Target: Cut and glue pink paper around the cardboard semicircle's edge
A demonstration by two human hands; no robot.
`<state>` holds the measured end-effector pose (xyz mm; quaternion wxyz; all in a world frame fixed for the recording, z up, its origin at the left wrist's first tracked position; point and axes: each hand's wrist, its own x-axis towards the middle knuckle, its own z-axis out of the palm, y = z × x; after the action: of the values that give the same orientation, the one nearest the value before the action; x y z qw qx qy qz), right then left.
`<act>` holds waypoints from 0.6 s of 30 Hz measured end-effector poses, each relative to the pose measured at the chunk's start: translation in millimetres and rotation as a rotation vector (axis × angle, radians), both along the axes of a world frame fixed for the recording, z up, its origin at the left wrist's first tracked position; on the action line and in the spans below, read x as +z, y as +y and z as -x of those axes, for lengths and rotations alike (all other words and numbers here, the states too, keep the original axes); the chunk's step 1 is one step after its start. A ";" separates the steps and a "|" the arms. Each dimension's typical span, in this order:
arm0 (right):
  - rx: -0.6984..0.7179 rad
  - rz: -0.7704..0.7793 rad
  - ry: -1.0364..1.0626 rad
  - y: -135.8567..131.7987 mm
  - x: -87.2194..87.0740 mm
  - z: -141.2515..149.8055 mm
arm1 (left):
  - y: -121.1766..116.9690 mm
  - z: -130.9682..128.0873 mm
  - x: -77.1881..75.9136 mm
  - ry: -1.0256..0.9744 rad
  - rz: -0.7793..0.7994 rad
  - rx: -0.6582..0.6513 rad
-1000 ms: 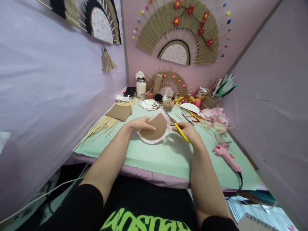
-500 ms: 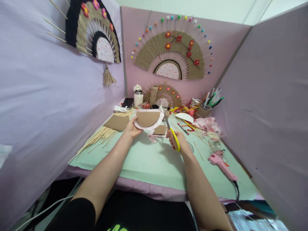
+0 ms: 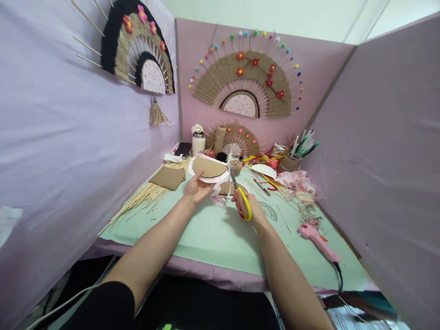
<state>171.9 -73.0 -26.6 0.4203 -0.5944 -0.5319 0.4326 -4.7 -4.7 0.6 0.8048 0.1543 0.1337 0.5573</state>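
Observation:
My left hand (image 3: 196, 189) grips the lower edge of a brown cardboard half-disc backed with white fabric (image 3: 208, 167), holding it raised above the green table mat (image 3: 220, 233). My right hand (image 3: 248, 207) is closed in the yellow handles of a pair of scissors (image 3: 239, 195). The scissor blades point up and left, toward the right edge of the fabric-backed half-disc. A scrap of pale fabric (image 3: 217, 197) and another brown cardboard piece (image 3: 227, 188) lie on the mat between the two hands.
A bundle of bamboo skewers (image 3: 146, 196) and brown card (image 3: 168, 177) lie at left. A pink glue gun (image 3: 318, 238) rests at right. Twine, a white bottle (image 3: 198, 140), a tool cup (image 3: 289, 161) and floral fabric (image 3: 297, 181) crowd the back. Woven fans hang on the walls.
The view has tilted upward. My left hand lifted the half-disc off the mat and away from me, turning it flat side down; the scissors swung from lying sideways to blades up at its edge.

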 end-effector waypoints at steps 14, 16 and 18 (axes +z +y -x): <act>0.135 -0.069 0.103 -3.6 -2.0 10.4 | -2.7 2.8 -1.0 0.042 -0.019 0.022; 0.179 -0.121 0.127 -2.6 -4.4 11.4 | -4.8 2.9 -0.1 0.033 -0.059 -0.011; 0.202 -0.145 0.142 -1.9 -5.9 12.8 | -6.1 2.2 0.4 0.031 -0.085 -0.038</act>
<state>159.1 -74.9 -32.5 0.4530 -0.4740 -0.5877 0.4740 -6.9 -10.8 1.0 0.8057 0.1997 0.1196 0.5447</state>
